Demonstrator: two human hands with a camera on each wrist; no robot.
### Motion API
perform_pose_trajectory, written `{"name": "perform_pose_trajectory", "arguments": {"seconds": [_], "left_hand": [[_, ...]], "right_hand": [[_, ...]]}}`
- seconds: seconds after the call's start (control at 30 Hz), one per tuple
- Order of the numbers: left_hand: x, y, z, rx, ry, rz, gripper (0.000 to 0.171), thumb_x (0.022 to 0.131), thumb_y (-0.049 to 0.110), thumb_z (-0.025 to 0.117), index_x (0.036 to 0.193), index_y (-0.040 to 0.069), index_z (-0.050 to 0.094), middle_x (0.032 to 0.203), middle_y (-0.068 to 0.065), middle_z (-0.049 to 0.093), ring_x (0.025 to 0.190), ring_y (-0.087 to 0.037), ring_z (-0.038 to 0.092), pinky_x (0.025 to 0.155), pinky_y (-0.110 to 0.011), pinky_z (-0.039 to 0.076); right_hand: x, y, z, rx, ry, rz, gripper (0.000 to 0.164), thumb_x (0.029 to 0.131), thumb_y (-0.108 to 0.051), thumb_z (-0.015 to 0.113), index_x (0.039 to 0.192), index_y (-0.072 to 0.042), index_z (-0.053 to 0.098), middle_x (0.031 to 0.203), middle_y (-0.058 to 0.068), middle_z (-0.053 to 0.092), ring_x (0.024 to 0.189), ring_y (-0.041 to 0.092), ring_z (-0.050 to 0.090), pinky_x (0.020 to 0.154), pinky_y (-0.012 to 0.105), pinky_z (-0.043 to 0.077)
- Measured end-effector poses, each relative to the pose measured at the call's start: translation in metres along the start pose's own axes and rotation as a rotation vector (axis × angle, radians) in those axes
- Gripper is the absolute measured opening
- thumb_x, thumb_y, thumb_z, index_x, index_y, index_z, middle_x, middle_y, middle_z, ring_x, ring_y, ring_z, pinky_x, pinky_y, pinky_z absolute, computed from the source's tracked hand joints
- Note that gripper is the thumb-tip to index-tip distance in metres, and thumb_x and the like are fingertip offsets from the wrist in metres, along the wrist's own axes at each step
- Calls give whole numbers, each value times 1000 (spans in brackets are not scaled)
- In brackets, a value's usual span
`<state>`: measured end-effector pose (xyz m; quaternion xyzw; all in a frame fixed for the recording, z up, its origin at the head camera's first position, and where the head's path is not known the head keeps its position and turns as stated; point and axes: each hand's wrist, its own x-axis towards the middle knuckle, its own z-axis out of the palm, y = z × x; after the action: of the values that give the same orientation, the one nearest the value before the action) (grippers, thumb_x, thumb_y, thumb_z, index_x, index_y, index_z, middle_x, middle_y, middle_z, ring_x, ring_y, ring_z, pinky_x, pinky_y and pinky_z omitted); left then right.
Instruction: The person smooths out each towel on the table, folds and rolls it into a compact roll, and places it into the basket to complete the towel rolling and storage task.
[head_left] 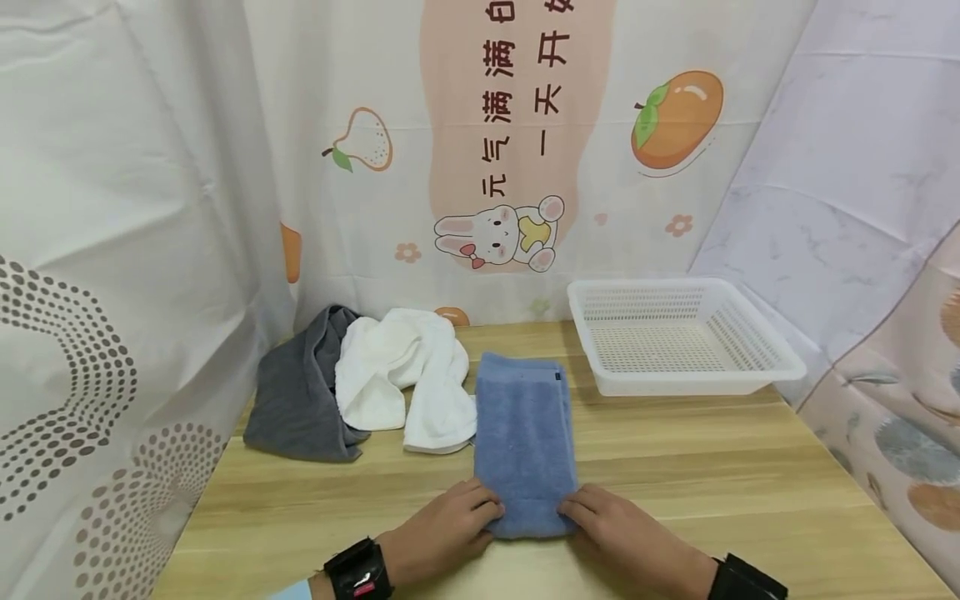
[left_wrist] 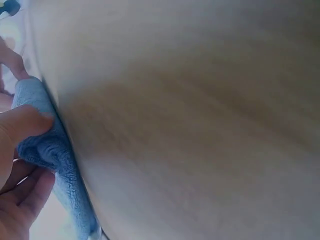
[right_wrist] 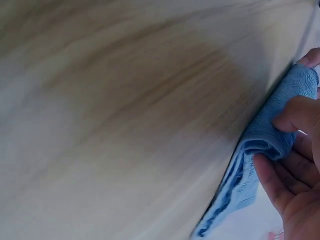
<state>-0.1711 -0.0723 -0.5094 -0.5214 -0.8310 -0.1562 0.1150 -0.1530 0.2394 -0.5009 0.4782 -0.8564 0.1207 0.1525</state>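
Note:
A blue towel (head_left: 525, 433), folded into a long strip, lies on the wooden table with its near end turned over into a thick rounded fold. My left hand (head_left: 453, 525) pinches the left corner of that near end. At the right corner, my right hand (head_left: 618, 529) pinches it the same way. The left wrist view shows the thumb on top of the towel (left_wrist: 65, 150) and fingers at its open side. In the right wrist view the rolled edge of the towel (right_wrist: 270, 135) sits between thumb and fingers, its layers showing at the side.
A crumpled white towel (head_left: 438, 392) lies just left of the blue one, its edge close by. Beyond it is a dark grey towel (head_left: 292, 408). A white perforated plastic basket (head_left: 622, 383) stands at the back right. Printed curtains (head_left: 360, 225) hang behind the table (head_left: 675, 458).

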Motion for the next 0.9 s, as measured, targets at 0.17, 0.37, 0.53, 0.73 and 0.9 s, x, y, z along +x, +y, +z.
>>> {"name": "perform_pose_trajectory", "arguments": {"seconds": [0.17,0.37,0.53,0.73,0.9], "left_hand": [[4,-7,2,-205,-15,-138,14,95,13,72,108,13,70,99,9,61,92,-1,57,79,-12,47],[11,-18,-3,-659,-67,-396,21,100,17,66,121,18,62,77,11,60,64,3,50,57,-18,43],[15,-24,-6,-803,-64,-485,16,103,18,62,117,25,61,73,5,61,60,-2,50,57,-22,42],[18,-30,2,-573,60,-404,10,96,10,71,97,20,70,97,7,61,82,-3,57,72,-20,51],[15,-28,8,-210,211,-101,19,92,4,75,103,19,74,106,10,64,96,-5,58,85,-18,48]], "right_hand": [[4,10,0,358,-19,245,25,87,-1,74,112,-6,73,100,-1,73,84,0,62,69,20,54],[3,27,-3,727,-104,492,18,95,-11,73,112,-13,69,105,0,75,89,5,69,71,25,55],[4,29,-1,770,-66,584,15,95,-15,75,105,-16,65,98,-5,71,84,7,67,67,27,54],[6,22,6,416,149,372,27,80,1,85,88,-18,68,92,-8,61,76,2,60,63,21,52],[7,18,8,155,233,126,35,70,12,85,91,-14,74,91,-7,60,80,2,56,67,12,46]]}}
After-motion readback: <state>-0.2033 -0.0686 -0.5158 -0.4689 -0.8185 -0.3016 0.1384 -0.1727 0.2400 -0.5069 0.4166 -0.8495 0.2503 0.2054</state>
